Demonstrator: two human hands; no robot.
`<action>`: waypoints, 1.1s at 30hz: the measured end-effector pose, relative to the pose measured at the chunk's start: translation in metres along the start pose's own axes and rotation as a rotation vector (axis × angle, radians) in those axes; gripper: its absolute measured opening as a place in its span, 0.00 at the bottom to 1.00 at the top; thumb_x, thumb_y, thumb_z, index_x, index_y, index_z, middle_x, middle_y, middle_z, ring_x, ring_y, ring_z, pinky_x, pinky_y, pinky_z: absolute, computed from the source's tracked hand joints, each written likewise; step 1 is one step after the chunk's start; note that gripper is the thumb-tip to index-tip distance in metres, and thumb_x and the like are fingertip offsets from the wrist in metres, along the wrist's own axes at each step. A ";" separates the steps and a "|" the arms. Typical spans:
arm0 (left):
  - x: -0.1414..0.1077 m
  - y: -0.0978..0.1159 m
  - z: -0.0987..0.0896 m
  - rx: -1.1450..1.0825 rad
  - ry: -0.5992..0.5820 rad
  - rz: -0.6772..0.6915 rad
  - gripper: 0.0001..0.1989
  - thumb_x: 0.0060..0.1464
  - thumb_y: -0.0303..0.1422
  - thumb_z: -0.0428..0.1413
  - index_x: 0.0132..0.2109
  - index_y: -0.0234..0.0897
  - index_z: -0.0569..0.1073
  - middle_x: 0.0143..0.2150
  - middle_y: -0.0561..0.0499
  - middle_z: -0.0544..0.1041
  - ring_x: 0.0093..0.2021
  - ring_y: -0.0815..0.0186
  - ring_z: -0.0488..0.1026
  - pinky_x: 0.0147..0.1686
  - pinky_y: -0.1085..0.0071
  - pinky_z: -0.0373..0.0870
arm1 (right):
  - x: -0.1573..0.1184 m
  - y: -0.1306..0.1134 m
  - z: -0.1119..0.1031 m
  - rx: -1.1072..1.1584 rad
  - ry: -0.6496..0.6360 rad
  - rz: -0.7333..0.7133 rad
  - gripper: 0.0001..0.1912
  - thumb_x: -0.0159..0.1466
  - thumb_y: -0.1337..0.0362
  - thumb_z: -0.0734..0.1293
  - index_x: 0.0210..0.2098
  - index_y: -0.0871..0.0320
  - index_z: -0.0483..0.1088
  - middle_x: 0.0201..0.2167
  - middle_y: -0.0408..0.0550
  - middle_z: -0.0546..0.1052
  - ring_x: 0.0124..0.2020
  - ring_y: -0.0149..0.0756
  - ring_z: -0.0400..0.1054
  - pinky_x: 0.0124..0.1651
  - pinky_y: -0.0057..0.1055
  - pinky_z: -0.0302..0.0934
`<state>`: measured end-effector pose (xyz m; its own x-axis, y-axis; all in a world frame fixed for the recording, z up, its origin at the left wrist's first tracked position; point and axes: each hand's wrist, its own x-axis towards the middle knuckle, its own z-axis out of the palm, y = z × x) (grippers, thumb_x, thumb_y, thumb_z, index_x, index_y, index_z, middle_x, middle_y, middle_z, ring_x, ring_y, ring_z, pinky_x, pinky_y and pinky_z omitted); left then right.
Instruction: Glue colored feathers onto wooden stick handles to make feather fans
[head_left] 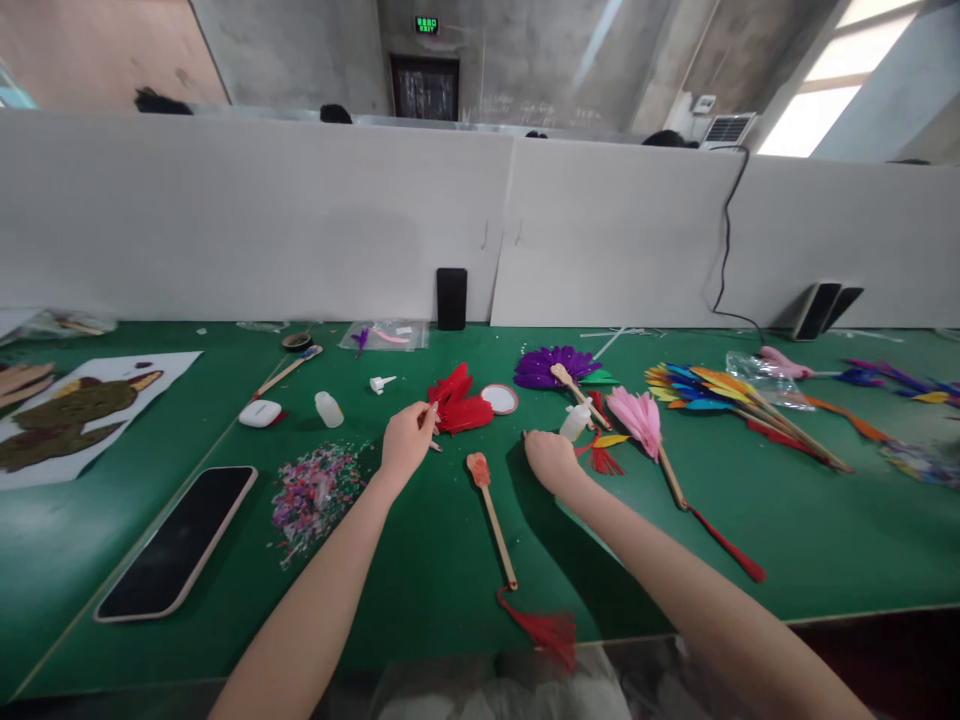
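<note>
My left hand (409, 440) is closed in a pinch at the left edge of a bunch of red feathers (461, 403) on the green table. My right hand (551, 458) rests on the table with its fingers curled; whether it holds anything is hidden. Just beyond it stands a small white bottle (576, 420). Between my forearms lies a wooden handle (496, 525) with a reddish top and a red tassel (547, 630) at its near end. A round white lid (499, 400) sits beside the red feathers, and a purple feather fan (553, 368) lies behind my right hand.
Pink (637, 422) and multicoloured feather fans (705, 385) lie to the right. On the left are a phone (180, 540), colourful scraps (319, 495), a small bottle (328, 409), a white case (260, 413) and a picture (82, 410) near another person's hand (22, 382). White partition (262, 220) behind.
</note>
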<state>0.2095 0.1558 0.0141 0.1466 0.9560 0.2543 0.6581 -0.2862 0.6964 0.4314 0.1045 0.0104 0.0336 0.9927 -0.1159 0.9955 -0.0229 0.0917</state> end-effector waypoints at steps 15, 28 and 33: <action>-0.004 -0.009 0.004 0.262 -0.090 0.148 0.17 0.47 0.47 0.57 0.38 0.40 0.67 0.38 0.49 0.67 0.43 0.57 0.67 0.36 0.66 0.64 | 0.063 -0.015 -0.038 0.452 0.259 0.042 0.13 0.66 0.60 0.61 0.44 0.62 0.68 0.41 0.50 0.74 0.39 0.37 0.70 0.41 0.38 0.65; -0.006 0.011 0.013 0.173 -0.050 0.221 0.09 0.56 0.40 0.51 0.35 0.39 0.65 0.38 0.48 0.66 0.42 0.60 0.65 0.42 0.63 0.64 | 0.030 -0.037 -0.012 1.310 0.390 -0.188 0.25 0.59 0.44 0.59 0.38 0.61 0.68 0.28 0.48 0.76 0.27 0.35 0.72 0.31 0.29 0.65; -0.014 0.029 0.018 -0.088 -0.154 0.251 0.10 0.55 0.42 0.52 0.35 0.39 0.67 0.36 0.50 0.69 0.39 0.63 0.67 0.40 0.67 0.65 | 0.027 -0.041 -0.019 1.549 0.301 -0.262 0.22 0.55 0.48 0.66 0.35 0.61 0.73 0.28 0.47 0.77 0.24 0.33 0.69 0.26 0.28 0.65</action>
<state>0.2396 0.1349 0.0191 0.4111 0.8512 0.3263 0.5216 -0.5132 0.6816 0.3896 0.1344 0.0221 0.0243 0.9702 0.2410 0.1026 0.2373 -0.9660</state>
